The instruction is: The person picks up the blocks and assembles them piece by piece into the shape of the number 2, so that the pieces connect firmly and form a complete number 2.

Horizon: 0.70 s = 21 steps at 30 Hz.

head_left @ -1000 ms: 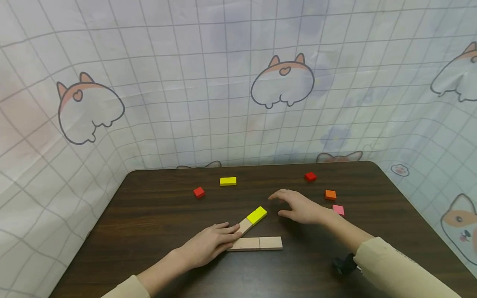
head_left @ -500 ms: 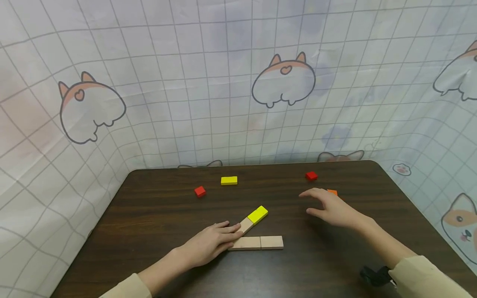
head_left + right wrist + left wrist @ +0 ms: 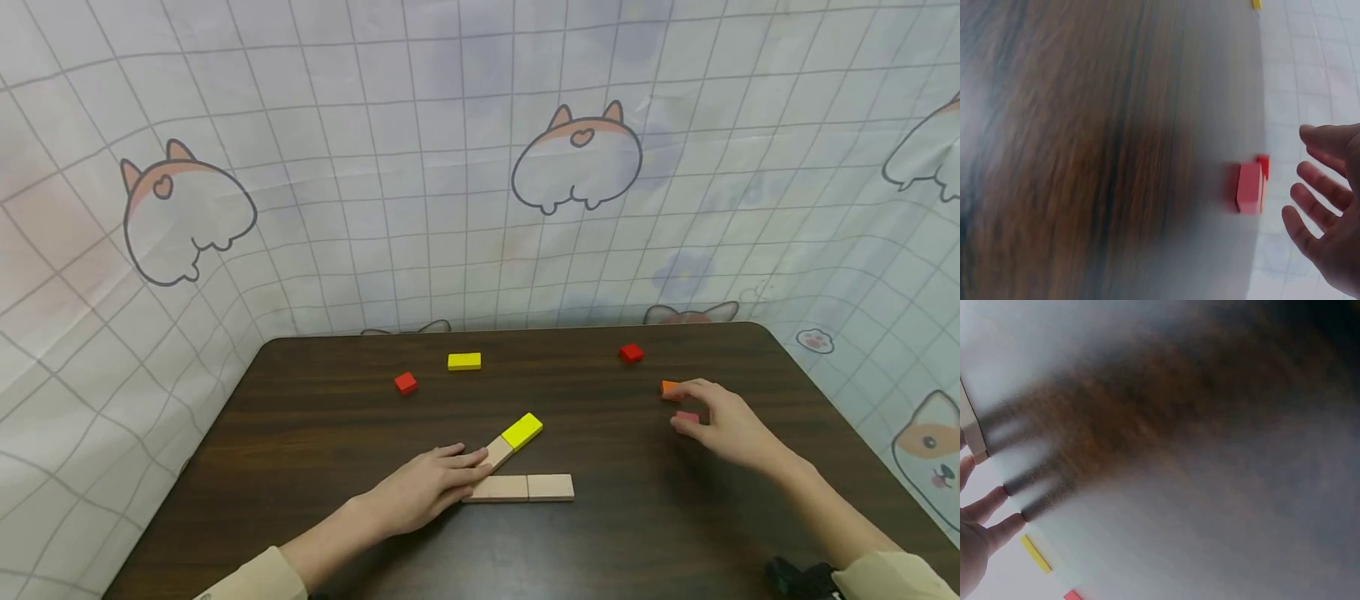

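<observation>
My left hand (image 3: pixel 429 490) lies over the left ends of the plain wooden blocks, its fingers stretched out and touching them. Two of these blocks (image 3: pixel 517 488) form a straight row, end to end. A slanted wooden block (image 3: pixel 498 452) runs up from under the fingers and meets a yellow block (image 3: pixel 522 431) at its far end. On the right, my right hand (image 3: pixel 729 425) hovers with thumb and fingers apart around a small pink block (image 3: pixel 687 416). Its fingertips overlap an orange block (image 3: pixel 669 389) in the head view. In the right wrist view the pink block (image 3: pixel 1249 187) shows beside the spread fingers.
Farther back on the dark wooden table (image 3: pixel 315 433) lie a yellow block (image 3: pixel 464 362), a red block (image 3: pixel 406 383) and, to the right, another red block (image 3: pixel 632 353). A patterned cloth (image 3: pixel 420 183) hangs behind the table edge.
My right hand has moved right, from beside the slanted yellow block to over the pink and orange blocks. The left hand stays on the wooden blocks.
</observation>
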Each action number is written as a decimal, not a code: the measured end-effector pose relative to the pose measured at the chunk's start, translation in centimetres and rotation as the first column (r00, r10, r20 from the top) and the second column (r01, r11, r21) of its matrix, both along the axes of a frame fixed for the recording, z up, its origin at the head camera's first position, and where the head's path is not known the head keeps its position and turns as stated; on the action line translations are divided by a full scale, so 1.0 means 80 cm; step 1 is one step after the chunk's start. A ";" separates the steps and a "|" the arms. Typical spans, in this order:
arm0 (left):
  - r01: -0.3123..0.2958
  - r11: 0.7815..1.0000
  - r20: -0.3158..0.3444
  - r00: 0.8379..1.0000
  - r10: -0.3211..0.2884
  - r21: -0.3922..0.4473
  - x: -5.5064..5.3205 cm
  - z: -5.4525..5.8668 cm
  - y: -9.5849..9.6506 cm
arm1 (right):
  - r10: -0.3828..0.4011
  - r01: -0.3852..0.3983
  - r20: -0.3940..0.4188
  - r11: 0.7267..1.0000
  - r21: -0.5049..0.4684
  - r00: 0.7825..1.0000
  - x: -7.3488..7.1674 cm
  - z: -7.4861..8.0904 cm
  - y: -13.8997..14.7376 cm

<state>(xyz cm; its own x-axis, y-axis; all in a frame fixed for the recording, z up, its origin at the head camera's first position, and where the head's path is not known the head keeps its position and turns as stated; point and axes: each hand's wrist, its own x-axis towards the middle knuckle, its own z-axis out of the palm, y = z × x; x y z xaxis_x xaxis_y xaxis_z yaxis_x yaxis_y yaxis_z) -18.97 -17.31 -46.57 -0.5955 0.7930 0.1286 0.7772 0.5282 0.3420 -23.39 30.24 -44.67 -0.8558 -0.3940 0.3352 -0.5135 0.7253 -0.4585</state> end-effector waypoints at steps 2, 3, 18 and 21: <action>0.001 1.000 0.002 1.000 -0.001 -0.002 0.000 0.001 0.000 | -0.031 0.031 0.010 0.999 0.018 0.999 0.000 -0.001 0.006; 0.002 1.000 0.003 1.000 -0.002 -0.002 0.000 0.001 0.000 | -0.044 0.043 0.020 0.999 0.023 0.999 0.000 -0.001 0.009; 0.023 1.000 -0.013 1.000 -0.022 0.008 -0.001 0.000 0.001 | -0.100 0.093 0.212 0.995 0.044 0.972 -0.003 -0.021 0.037; 0.009 1.000 -0.013 1.000 -0.009 -0.003 -0.001 0.000 0.000 | -0.094 0.086 0.200 0.995 0.047 0.975 -0.005 -0.024 0.036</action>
